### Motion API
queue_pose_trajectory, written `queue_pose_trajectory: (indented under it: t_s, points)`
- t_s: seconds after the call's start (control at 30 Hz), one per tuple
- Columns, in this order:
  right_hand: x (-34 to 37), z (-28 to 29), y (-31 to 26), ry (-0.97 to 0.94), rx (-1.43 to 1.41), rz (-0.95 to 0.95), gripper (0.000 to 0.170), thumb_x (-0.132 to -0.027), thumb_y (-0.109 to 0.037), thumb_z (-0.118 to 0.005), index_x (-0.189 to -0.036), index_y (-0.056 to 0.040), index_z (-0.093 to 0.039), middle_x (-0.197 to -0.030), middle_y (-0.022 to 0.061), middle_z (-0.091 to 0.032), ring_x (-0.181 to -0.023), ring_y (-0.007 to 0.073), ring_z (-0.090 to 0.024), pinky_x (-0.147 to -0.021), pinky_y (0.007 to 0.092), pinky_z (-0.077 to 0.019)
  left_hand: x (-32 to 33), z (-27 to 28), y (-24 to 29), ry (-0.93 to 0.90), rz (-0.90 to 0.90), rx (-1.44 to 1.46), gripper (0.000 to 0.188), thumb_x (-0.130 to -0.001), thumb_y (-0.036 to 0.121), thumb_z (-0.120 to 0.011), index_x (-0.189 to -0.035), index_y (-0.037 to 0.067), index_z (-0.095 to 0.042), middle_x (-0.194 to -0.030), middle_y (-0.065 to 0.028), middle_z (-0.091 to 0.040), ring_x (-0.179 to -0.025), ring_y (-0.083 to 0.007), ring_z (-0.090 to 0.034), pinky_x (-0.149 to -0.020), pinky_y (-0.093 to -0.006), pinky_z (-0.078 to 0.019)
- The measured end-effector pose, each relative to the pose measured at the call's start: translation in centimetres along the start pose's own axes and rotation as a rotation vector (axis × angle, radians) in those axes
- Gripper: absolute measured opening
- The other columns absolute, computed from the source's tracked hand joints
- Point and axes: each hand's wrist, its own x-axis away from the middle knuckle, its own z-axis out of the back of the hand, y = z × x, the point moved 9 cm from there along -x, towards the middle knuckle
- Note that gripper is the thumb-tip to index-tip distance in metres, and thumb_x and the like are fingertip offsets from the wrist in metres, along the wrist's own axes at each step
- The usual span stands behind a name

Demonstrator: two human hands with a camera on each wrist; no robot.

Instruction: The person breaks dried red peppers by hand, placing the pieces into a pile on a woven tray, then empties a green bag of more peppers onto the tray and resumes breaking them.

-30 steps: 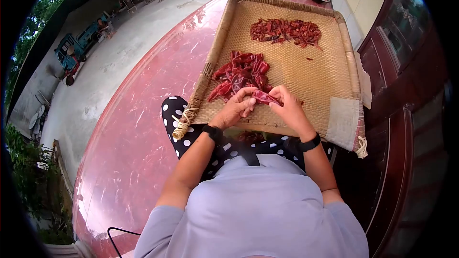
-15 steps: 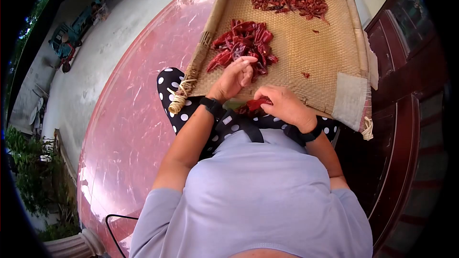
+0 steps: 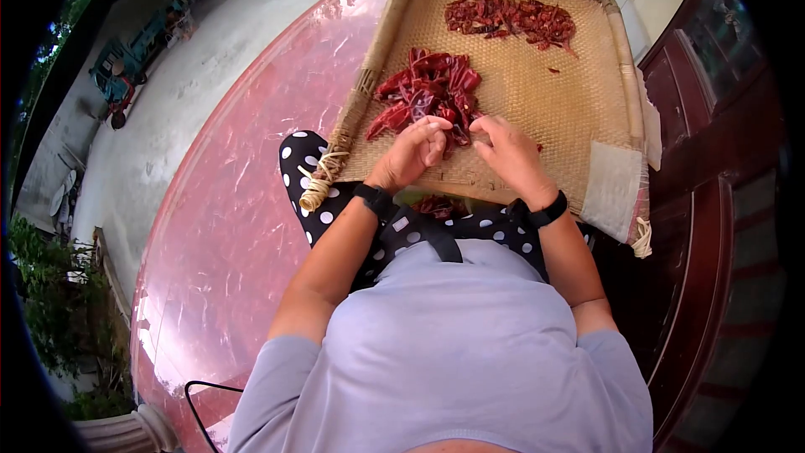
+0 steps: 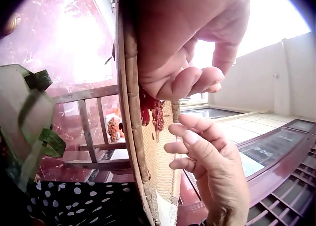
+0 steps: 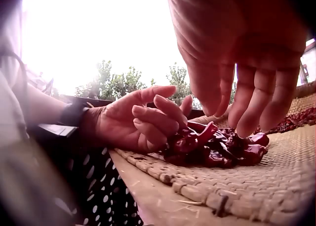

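Observation:
A heap of dark red dried chillies [image 3: 432, 88] lies on the left part of a woven tray [image 3: 520, 117]. The left hand [image 3: 412, 151] is over the tray's near edge, just below the heap, its fingers loosely curled with nothing seen in them. Beside it, the right hand [image 3: 511, 155] reaches in with fingers bent downward, close to the heap's near side. In the right wrist view the fingers of the right hand [image 5: 247, 87] hang over the chillies [image 5: 212, 147]; whether they touch one cannot be told. The left wrist view shows the right hand [image 4: 212, 171] empty.
Smaller chilli pieces [image 3: 511, 21] form a second pile at the tray's far side. A cloth patch [image 3: 612, 189] covers its near right corner. Below the tray's near edge, more red chillies [image 3: 440, 205] show above the lap. A pink marble surface [image 3: 243, 176] extends left.
The right hand held a red chilli, lowered it below the tray's near edge, and has come back up over the tray without it. The left hand has stayed near the heap.

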Motion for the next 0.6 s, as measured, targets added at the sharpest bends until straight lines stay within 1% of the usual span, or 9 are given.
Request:
queue_pose_trajectory:
  t_s: [0.07,0.1,0.2,0.23,0.33,0.37,0.47,0.5,0.6]
  points:
    - [-1.6,0.6,0.8,0.102,0.08,0.011,0.031,-0.084,-0.018,-0.064,-0.113,-0.0086,-0.056,-0.105,0.0148,-0.063,-0.096,0.0363,-0.062,-0.081,0.0453,-0.0499,0.1,0.1,-0.1,0.007,0.003,0.006,0.023,-0.097,0.02,-0.051,-0.113,0.004,-0.056,-0.071,-0.001,-0.052,-0.055,-0.0094,-0.045,-0.055,-0.023,-0.0366]
    - [-2.6,0.2,1.5,0.053,0.119,-0.075,0.04,-0.083,-0.021,-0.066,-0.119,-0.0079,-0.052,-0.11,0.0177,-0.062,-0.102,0.0384,-0.06,-0.085,0.0477,-0.0487,0.1,0.1,-0.2,0.009,0.004,0.011,0.023,-0.097,0.02,-0.051,-0.113,0.004,-0.056,-0.071,-0.001,-0.052,-0.055,-0.0094,-0.045,-0.055,-0.0229,-0.0365]
    - [-4.3,-0.7,2.1,0.101,0.147,-0.112,0.042,-0.083,-0.023,-0.066,-0.12,-0.0081,-0.051,-0.113,0.0175,-0.062,-0.105,0.0378,-0.059,-0.086,0.0483,-0.048,0.0,0.1,-0.1,0.01,0.006,0.01,0.022,-0.096,0.019,-0.052,-0.112,0.004,-0.056,-0.072,-0.0009,-0.052,-0.054,-0.0095,-0.045,-0.054,-0.0228,-0.0365]
    - [-4.9,-1.4,2.5,0.071,0.152,-0.134,0.041,-0.083,-0.024,-0.066,-0.119,-0.0079,-0.052,-0.115,0.0165,-0.062,-0.108,0.0368,-0.058,-0.087,0.0484,-0.0475,0.0,0.1,-0.1,0.013,0.011,0.011,0.022,-0.096,0.019,-0.052,-0.112,0.004,-0.056,-0.072,-0.001,-0.052,-0.054,-0.0095,-0.045,-0.054,-0.0229,-0.0365]
    - [-5.3,-2.4,3.4,-0.048,0.18,-0.186,0.039,-0.084,-0.021,-0.064,-0.118,-0.0079,-0.053,-0.117,0.0164,-0.061,-0.108,0.0366,-0.058,-0.086,0.0481,-0.0477,0.1,0.2,-0.1,0.023,0.019,0.013,0.021,-0.096,0.019,-0.053,-0.111,0.005,-0.056,-0.072,-0.0011,-0.053,-0.054,-0.0093,-0.045,-0.053,-0.0227,-0.0371]
    - [-5.0,-1.8,3.2,0.002,0.165,-0.183,0.036,-0.083,-0.019,-0.062,-0.116,-0.0079,-0.055,-0.11,0.0162,-0.064,-0.102,0.0368,-0.061,-0.083,0.0479,-0.0484,0.1,0.2,-0.1,0.025,0.02,0.012,0.021,-0.096,0.02,-0.053,-0.111,0.005,-0.056,-0.072,-0.0011,-0.053,-0.054,-0.0092,-0.045,-0.053,-0.0226,-0.0372]
    - [-4.0,-0.9,4.0,0.054,0.056,-0.256,0.033,-0.083,-0.018,-0.061,-0.114,-0.0079,-0.058,-0.099,0.0159,-0.068,-0.093,0.0378,-0.064,-0.08,0.0475,-0.0492,0.2,0.0,0.0,0.036,0.026,0.001,0.021,-0.097,0.02,-0.053,-0.111,0.005,-0.056,-0.071,-0.0005,-0.053,-0.053,-0.0089,-0.045,-0.052,-0.0221,-0.037]
    - [-3.6,-0.1,3.5,0.117,0.057,-0.219,0.031,-0.085,-0.02,-0.061,-0.114,-0.0083,-0.059,-0.091,0.0149,-0.069,-0.086,0.0358,-0.066,-0.075,0.0455,-0.0504,0.2,0.0,0.0,0.036,0.024,-0.004,0.021,-0.097,0.02,-0.053,-0.111,0.005,-0.056,-0.071,-0.0003,-0.052,-0.053,-0.0089,-0.045,-0.052,-0.022,-0.0369]
    - [-1.9,1.2,3.4,0.161,-0.086,-0.296,0.032,-0.086,-0.022,-0.062,-0.116,-0.0084,-0.059,-0.094,0.0147,-0.069,-0.084,0.0328,-0.066,-0.071,0.043,-0.0509,0.0,0.2,-0.2,0.026,0.026,-0.02,0.023,-0.098,0.023,-0.052,-0.114,0.006,-0.056,-0.07,-0.0005,-0.051,-0.054,-0.0093,-0.045,-0.052,-0.0223,-0.0363]
